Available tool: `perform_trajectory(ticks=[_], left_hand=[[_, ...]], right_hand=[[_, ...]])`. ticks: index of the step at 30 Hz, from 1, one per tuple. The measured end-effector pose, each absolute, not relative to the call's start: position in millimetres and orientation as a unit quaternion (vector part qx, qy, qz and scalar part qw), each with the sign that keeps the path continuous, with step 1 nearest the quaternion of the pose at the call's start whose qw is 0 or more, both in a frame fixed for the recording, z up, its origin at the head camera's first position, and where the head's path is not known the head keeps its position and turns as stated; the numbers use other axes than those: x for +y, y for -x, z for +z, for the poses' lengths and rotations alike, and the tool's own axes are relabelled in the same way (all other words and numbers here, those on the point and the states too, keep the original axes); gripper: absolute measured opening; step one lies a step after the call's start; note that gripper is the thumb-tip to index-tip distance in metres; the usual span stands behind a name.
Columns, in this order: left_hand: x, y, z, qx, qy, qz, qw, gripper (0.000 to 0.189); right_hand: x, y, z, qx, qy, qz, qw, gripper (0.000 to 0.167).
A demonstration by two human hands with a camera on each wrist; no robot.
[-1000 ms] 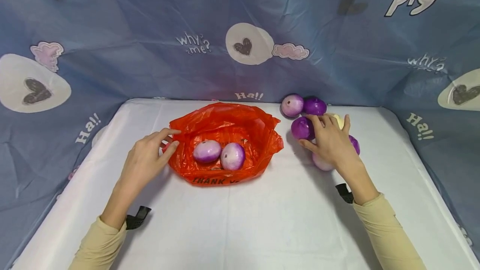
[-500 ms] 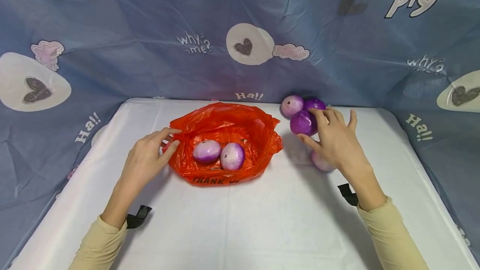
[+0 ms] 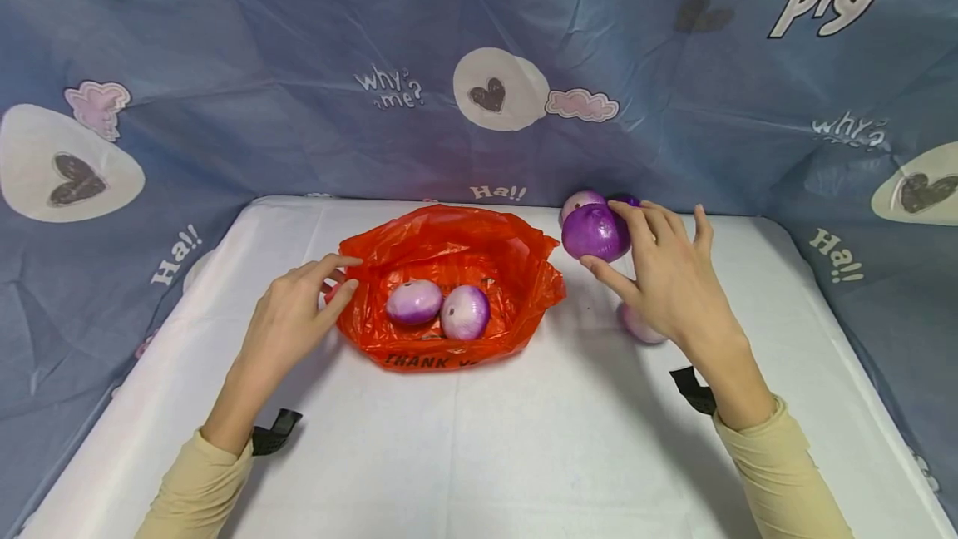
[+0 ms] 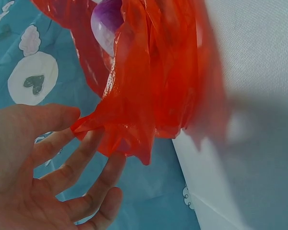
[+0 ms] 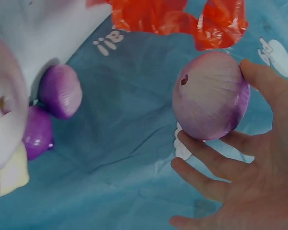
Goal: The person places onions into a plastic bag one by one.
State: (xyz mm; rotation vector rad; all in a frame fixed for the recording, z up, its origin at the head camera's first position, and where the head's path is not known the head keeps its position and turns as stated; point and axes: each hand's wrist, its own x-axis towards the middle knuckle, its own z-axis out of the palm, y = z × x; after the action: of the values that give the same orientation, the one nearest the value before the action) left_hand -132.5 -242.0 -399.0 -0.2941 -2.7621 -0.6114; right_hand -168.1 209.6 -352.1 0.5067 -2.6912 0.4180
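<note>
In the head view, a red plastic bag [image 3: 441,231] lies open with two purple-and-white onions, one at its left [image 3: 414,303] and one nearer its middle [image 3: 466,312]. My left hand [image 3: 288,314] pinches the bag's left edge; in the left wrist view the thumb and index finger meet on a red corner [image 4: 89,123]. To the right of the bag, my right hand [image 3: 677,289] holds a purple onion [image 3: 595,233] between thumb and fingertips, raised above the table. The right wrist view shows this onion's [image 5: 211,96] pale underside, with the other fingers spread.
Behind the held onion sit a paler onion [image 3: 580,201] and a dark purple one [image 3: 625,200], partly hidden. Another onion [image 3: 639,325] shows beneath the right hand. A pale yellow object [image 5: 13,172] lies among the onions. Printed blue cloth [image 3: 419,148] stands behind the white table [image 3: 479,447].
My right hand has taken the purple onion from the group, lifted it and moved it slightly left. My left hand and the bag have stayed where they were.
</note>
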Motion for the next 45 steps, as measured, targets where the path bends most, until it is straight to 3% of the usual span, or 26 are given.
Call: perform_trajectory(ticks=[15, 30, 45], left_hand=[[-240.7, 132.7, -397.6, -0.96, 0.107, -0.209, 0.149, 0.029], [-239.0, 132.3, -398.0, -0.961, 0.11, -0.202, 0.151, 0.031], [-237.2, 132.0, -396.7, -0.961, 0.109, -0.204, 0.149, 0.032]], right_hand=[[185.7, 154.1, -334.9, -0.939, -0.218, 0.181, 0.196, 0.077], [153.3, 138.6, -322.9, -0.902, -0.293, 0.181, 0.26, 0.08], [112.0, 139.0, -338.5, -0.9, -0.341, 0.157, 0.219, 0.079]])
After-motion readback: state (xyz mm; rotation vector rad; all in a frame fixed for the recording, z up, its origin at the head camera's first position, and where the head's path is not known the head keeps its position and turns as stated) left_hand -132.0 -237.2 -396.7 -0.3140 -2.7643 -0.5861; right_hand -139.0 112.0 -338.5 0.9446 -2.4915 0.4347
